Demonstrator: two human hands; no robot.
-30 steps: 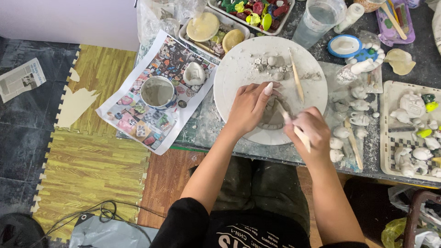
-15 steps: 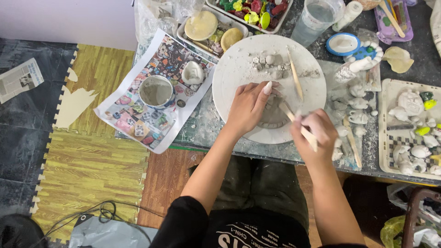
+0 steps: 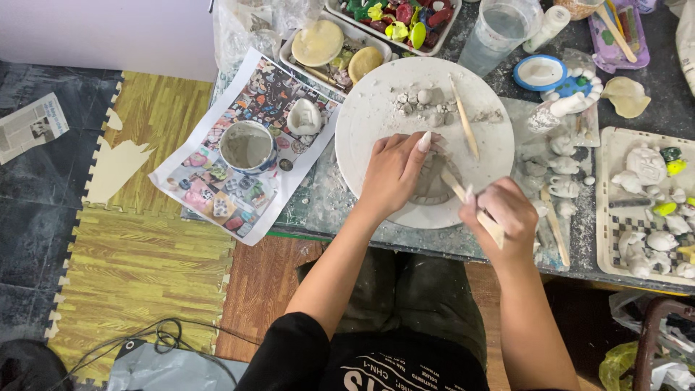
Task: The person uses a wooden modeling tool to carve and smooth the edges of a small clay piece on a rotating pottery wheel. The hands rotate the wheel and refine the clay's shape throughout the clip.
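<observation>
A grey clay piece point(image 3: 433, 185) sits on a round white turntable point(image 3: 376, 108) at the table's front edge. My left hand point(image 3: 394, 170) rests on the clay's left side, fingers curved around it. My right hand point(image 3: 501, 213) grips a wooden modelling stick point(image 3: 456, 188) whose tip touches the clay from the right. A second wooden stick point(image 3: 465, 127) and small clay lumps point(image 3: 420, 101) lie on the far part of the turntable.
A cup of grey slip point(image 3: 247, 147) stands on a printed colour sheet point(image 3: 217, 195) to the left. A plastic water cup point(image 3: 498, 32), a blue dish point(image 3: 540, 72), trays of painted and unpainted clay figures point(image 3: 644, 210) and another stick point(image 3: 556, 228) crowd the right.
My right hand has shifted slightly down and right, the stick's tip staying on the clay. My left hand keeps its hold.
</observation>
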